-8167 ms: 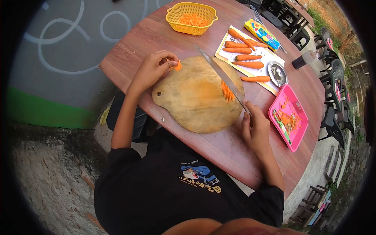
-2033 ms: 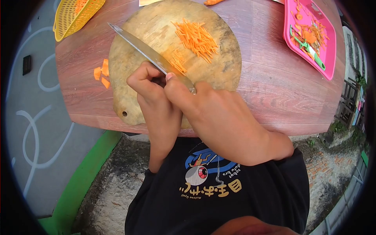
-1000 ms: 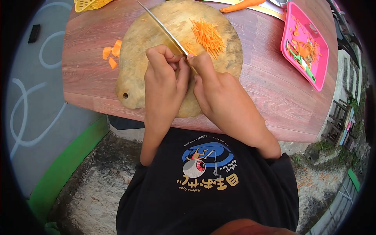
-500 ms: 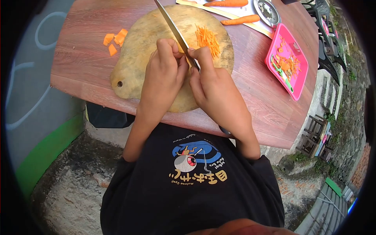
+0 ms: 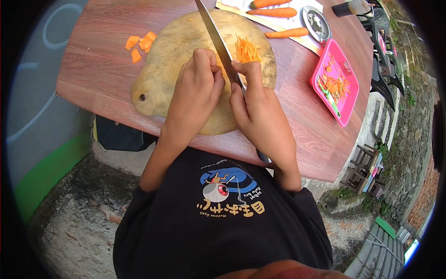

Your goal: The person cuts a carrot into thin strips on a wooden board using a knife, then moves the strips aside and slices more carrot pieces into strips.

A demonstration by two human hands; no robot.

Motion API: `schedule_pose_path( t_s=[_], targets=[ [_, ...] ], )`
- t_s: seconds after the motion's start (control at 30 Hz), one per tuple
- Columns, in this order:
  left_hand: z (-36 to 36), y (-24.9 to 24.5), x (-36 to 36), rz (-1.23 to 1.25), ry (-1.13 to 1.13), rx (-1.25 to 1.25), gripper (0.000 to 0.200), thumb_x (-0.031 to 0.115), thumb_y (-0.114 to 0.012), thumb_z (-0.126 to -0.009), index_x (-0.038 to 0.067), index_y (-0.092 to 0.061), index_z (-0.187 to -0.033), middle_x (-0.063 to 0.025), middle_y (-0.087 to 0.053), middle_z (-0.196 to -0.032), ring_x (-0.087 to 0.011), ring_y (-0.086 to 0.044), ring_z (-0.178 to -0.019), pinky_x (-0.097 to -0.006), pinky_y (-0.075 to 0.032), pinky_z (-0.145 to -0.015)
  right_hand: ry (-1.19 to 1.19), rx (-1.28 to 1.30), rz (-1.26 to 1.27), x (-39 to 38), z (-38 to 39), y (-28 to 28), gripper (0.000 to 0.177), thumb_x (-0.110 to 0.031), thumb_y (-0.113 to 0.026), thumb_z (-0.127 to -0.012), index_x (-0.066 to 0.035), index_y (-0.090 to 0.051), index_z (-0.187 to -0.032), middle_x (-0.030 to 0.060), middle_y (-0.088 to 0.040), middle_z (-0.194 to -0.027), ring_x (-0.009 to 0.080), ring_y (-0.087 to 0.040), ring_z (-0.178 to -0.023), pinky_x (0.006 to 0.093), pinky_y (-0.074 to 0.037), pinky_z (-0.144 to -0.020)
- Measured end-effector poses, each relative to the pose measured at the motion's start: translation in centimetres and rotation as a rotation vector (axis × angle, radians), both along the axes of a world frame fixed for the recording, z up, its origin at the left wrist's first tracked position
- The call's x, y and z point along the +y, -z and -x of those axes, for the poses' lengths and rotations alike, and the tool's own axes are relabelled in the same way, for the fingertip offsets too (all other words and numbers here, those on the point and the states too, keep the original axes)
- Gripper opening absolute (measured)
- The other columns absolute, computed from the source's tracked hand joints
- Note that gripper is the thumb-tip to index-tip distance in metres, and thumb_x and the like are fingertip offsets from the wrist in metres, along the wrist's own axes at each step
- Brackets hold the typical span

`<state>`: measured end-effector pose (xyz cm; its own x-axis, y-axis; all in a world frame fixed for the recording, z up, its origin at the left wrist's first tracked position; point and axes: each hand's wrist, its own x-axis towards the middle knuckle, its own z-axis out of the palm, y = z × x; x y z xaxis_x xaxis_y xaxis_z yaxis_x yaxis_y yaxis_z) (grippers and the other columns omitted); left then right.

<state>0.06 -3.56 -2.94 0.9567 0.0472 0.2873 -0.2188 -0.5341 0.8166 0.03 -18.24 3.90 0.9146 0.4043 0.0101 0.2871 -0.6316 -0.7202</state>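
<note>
My right hand point(image 5: 262, 104) is closed round a kitchen knife point(image 5: 216, 37). The blade points away from me, and the handle's end shows below my wrist. Beside the blade, my left hand point(image 5: 197, 88) is closed with curled fingers over the round wooden cutting board point(image 5: 172, 51). A bit of orange carrot shows at its fingertips; the rest is hidden. Thin carrot strips point(image 5: 247, 49) lie in a pile on the board, right of the blade. Off the board to the left are several cut carrot chunks point(image 5: 135, 49).
Whole carrots point(image 5: 274, 12) lie at the back by a sheet of paper. A metal ashtray-like dish point(image 5: 317, 24) stands beside them. To the right, a pink tray point(image 5: 317, 76) holds carrot scraps and a green-and-white peeler point(image 5: 332, 100). The wooden table's point(image 5: 297, 144) near edge is at my waist.
The knife and my right hand have shifted slightly right and toward me, widening the gap to my left fingers. My left hand stays curled on the board. The whole view has shifted a little.
</note>
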Motion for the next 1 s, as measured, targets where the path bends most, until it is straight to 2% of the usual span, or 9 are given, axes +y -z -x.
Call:
schedule_pose_path(
  t_s=[0.27,0.37,0.43,0.63,0.73,0.77,0.83,0.9,1.0],
  targets=[
    [-0.8,-0.7,0.0,-0.09,0.044,-0.048,0.033,-0.001,-0.068,-0.094,0.002,-0.042,-0.114,-0.0133,-0.065,-0.092,-0.0247,-0.063,-0.079,-0.0376,-0.053,-0.076,0.128,0.043,-0.085,-3.1,0.0,-2.3,0.032,-0.001,-0.054,-0.101,0.0,-0.042,-0.131,0.0307,-0.066,-0.087,0.0485,-0.066,-0.069,0.0535,-0.047,-0.061],
    [-1.2,-1.5,0.6,0.177,0.131,0.037,0.034,-0.003,-0.065,-0.092,0.002,-0.045,-0.118,-0.0132,-0.063,-0.095,-0.0313,-0.062,-0.08,-0.0441,-0.05,-0.078,0.139,0.118,-0.047,-4.7,-0.2,-3.5,0.032,-0.002,-0.054,-0.102,-0.001,-0.041,-0.132,0.0292,-0.065,-0.084,0.0421,-0.067,-0.065,0.0463,-0.048,-0.06],
    [-0.9,-1.6,1.1,0.192,0.14,0.063,0.04,0.001,-0.069,-0.094,0.003,-0.044,-0.124,-0.0084,-0.067,-0.095,-0.0185,-0.059,-0.079,-0.0324,-0.049,-0.076,0.077,0.13,-0.031,-5.7,-0.3,-3.7,0.033,-0.003,-0.054,-0.103,-0.001,-0.042,-0.133,0.0253,-0.066,-0.081,0.037,-0.066,-0.064,0.0442,-0.047,-0.061],
    [0.0,-2.5,2.2,0.183,0.072,0.125,0.044,-0.001,-0.069,-0.093,0.004,-0.047,-0.131,-0.0044,-0.063,-0.094,-0.0126,-0.058,-0.083,-0.0284,-0.047,-0.079,-0.121,0.101,-0.038,-7.2,-1.2,-2.2,0.032,-0.008,-0.058,-0.103,-0.002,-0.048,-0.133,0.02,-0.068,-0.078,0.0343,-0.066,-0.064,0.0458,-0.048,-0.061],
    [0.3,-2.2,2.2,0.249,0.067,0.06,0.042,-0.001,-0.068,-0.095,0.004,-0.049,-0.132,-0.0041,-0.063,-0.096,-0.0119,-0.058,-0.086,-0.0279,-0.047,-0.082,-0.308,-0.228,0.186,-7.8,-1.7,-1.4,0.048,-0.006,-0.064,-0.095,-0.018,-0.053,-0.14,0.0168,-0.064,-0.087,0.0316,-0.068,-0.066,0.0442,-0.05,-0.053],
    [0.5,-2.0,2.4,0.244,0.061,0.059,0.042,-0.001,-0.068,-0.095,0.004,-0.049,-0.132,-0.0041,-0.063,-0.096,-0.0119,-0.058,-0.086,-0.0279,-0.047,-0.082,-0.313,-0.229,0.181,-8.0,-1.8,-1.6,0.048,-0.006,-0.064,-0.095,-0.018,-0.053,-0.14,0.0168,-0.064,-0.087,0.0316,-0.068,-0.066,0.0442,-0.05,-0.053],
    [0.9,-1.5,3.6,0.099,-0.185,-0.245,0.036,-0.002,-0.066,-0.092,0.005,-0.056,-0.126,-0.0058,-0.066,-0.097,-0.0163,-0.062,-0.086,-0.0312,-0.049,-0.077,-0.501,-0.324,0.634,-8.6,-2.1,-2.0,0.063,-0.004,-0.069,-0.09,-0.025,-0.052,-0.147,0.013,-0.063,-0.101,0.028,-0.07,-0.074,0.0399,-0.054,-0.055],
    [1.3,-2.1,6.6,0.012,-0.444,-0.393,0.026,0.003,-0.066,-0.095,0.005,-0.063,-0.121,-0.0058,-0.067,-0.099,-0.0157,-0.062,-0.091,-0.0315,-0.049,-0.079,-0.551,-0.383,0.64,-9.1,-2.2,-1.2,0.065,-0.005,-0.068,-0.089,-0.031,-0.052,-0.147,0.0111,-0.06,-0.095,0.026,-0.069,-0.073,0.0379,-0.053,-0.053],
    [1.9,-4.9,8.6,-0.168,-0.379,-0.256,0.023,0.011,-0.067,-0.097,0.005,-0.067,-0.12,-0.0069,-0.069,-0.101,-0.0198,-0.064,-0.092,-0.0339,-0.049,-0.081,-0.644,-0.45,0.632,-9.6,-2.5,-0.1,0.068,-0.006,-0.066,-0.089,-0.038,-0.052,-0.146,0.0079,-0.056,-0.09,0.0233,-0.068,-0.071,0.0354,-0.052,-0.051]
  ],
)
